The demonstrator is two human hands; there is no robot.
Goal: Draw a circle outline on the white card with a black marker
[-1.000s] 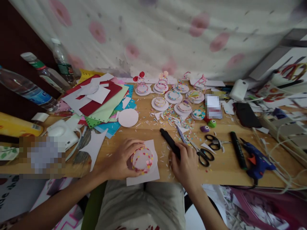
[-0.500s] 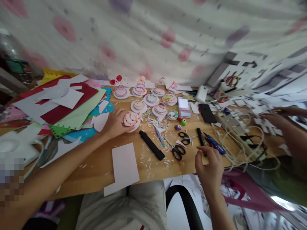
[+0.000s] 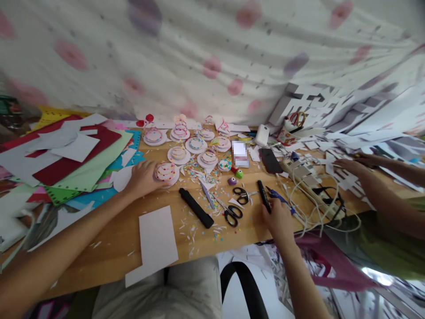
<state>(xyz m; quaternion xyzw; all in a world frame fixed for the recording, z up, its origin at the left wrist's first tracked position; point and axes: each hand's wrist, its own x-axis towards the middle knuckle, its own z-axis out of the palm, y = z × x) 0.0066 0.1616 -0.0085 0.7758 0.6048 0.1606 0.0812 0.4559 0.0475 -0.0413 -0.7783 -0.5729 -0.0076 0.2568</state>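
My left hand (image 3: pixel 141 180) is closed round the left side of a small tiered paper model (image 3: pixel 165 172), white with coloured dots, on a round base on the table. Several similar models, one a tiered paper model with a blue ring (image 3: pixel 196 145), stand behind it. My right hand (image 3: pixel 279 220) has its thumb and fingers closed round the near end of a black marker pen (image 3: pixel 262 191). Just right of the pen lies a blue glue gun (image 3: pixel 282 198). Black-handled scissors (image 3: pixel 233 215) and a smaller pair of scissors (image 3: pixel 241 195) lie left of the right hand.
A black tool (image 3: pixel 196 208) and a cut white card (image 3: pixel 158 237) lie in front. Coloured paper sheets (image 3: pixel 116 155) pile up at left. A power strip (image 3: pixel 307 181) with tangled cables is at right, near another person's hands (image 3: pixel 352 168). A dark phone (image 3: pixel 270 160) lies behind.
My right hand has come onto the marker pen and closed on its near end. My left hand stays at the paper model. The view has turned, shifting the scene leftward.
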